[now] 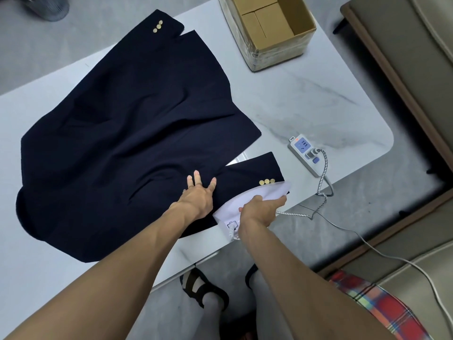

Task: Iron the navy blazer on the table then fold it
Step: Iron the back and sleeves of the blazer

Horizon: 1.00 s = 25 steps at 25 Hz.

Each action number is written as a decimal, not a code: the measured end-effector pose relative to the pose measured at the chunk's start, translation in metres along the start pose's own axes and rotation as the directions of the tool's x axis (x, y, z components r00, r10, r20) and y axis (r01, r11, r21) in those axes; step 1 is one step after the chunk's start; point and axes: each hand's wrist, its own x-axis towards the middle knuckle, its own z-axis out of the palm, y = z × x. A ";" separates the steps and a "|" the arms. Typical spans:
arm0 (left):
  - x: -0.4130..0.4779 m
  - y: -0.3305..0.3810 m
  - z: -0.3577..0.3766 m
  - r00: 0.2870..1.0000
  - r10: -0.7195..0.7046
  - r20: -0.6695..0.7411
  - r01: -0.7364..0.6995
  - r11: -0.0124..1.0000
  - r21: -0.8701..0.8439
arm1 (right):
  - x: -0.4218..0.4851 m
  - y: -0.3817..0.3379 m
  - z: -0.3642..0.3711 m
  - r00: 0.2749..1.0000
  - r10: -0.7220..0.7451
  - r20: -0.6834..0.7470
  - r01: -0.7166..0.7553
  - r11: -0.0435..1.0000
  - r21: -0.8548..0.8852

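Note:
The navy blazer (127, 133) lies spread back-up on the white marble table (306, 101), one sleeve with gold buttons at the far edge, the other near me. My left hand (198, 195) presses flat with spread fingers on the near sleeve. My right hand (262, 208) grips the handle of a white iron (259, 195), which sits on the cuff end of that sleeve, just beside its gold buttons (267, 181).
A power strip (307, 154) lies on the table right of the sleeve, with the iron's braided cord (321, 175) plugged in and hanging over the edge. An open cardboard box (269, 28) stands at the far side. A sofa (404, 57) is to the right.

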 end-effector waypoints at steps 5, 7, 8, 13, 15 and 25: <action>-0.003 0.001 -0.008 1.000 0.010 0.024 -0.009 0.999 -0.042 | 0.015 -0.009 -0.001 0.997 0.066 -0.034 -0.065 0.997 0.040; -0.003 0.000 -0.008 1.000 0.009 0.022 -0.008 0.999 -0.039 | 0.008 -0.005 0.000 0.997 0.078 -0.001 -0.077 0.995 0.067; -0.003 0.000 -0.007 1.000 0.006 0.021 -0.006 0.999 -0.035 | 0.004 -0.002 0.001 0.997 0.070 0.013 -0.071 0.995 0.065; -0.005 0.001 -0.006 1.000 0.003 0.015 -0.002 1.000 -0.024 | 0.004 0.001 0.001 0.999 0.036 -0.003 -0.036 0.998 0.043; -0.006 0.001 -0.006 1.000 0.003 0.021 -0.002 1.000 -0.015 | 0.014 -0.002 -0.001 0.998 0.052 -0.021 -0.050 0.996 0.072; -0.023 -0.021 -0.025 0.996 0.034 -0.078 -0.060 0.931 -0.359 | -0.006 -0.031 -0.036 0.996 -0.009 0.088 0.009 1.000 -0.002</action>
